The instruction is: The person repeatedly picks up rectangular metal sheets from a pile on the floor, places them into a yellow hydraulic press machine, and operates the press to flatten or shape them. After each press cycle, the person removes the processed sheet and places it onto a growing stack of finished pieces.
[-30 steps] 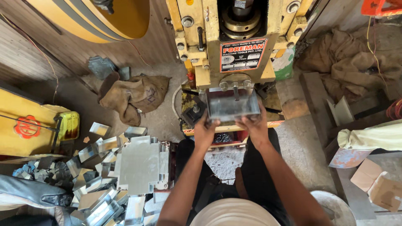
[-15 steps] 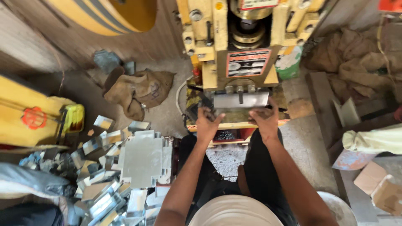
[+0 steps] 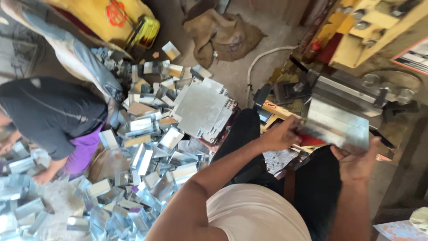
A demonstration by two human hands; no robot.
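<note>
Both my hands hold a bent piece of shiny sheet metal [image 3: 339, 122] in front of the yellow press machine [image 3: 374, 35]. My left hand [image 3: 281, 134] grips its left edge and my right hand [image 3: 354, 160] grips its lower right edge. The sheet sits just below the press's dark tooling [image 3: 343, 87]. A stack of flat cut metal blanks [image 3: 200, 107] lies to my left, beside my dark-trousered knee.
Several folded metal boxes [image 3: 142, 156] cover the floor at left. Another person in a black shirt [image 3: 49, 111] crouches among them. A brown sack [image 3: 223, 35] and a white hose [image 3: 263, 56] lie on the floor further off. A yellow container [image 3: 145, 31] stands at the top.
The view has swung left and tilted, bringing the pile of boxes and the other person into view. My hands have drawn the sheet back from the press tooling.
</note>
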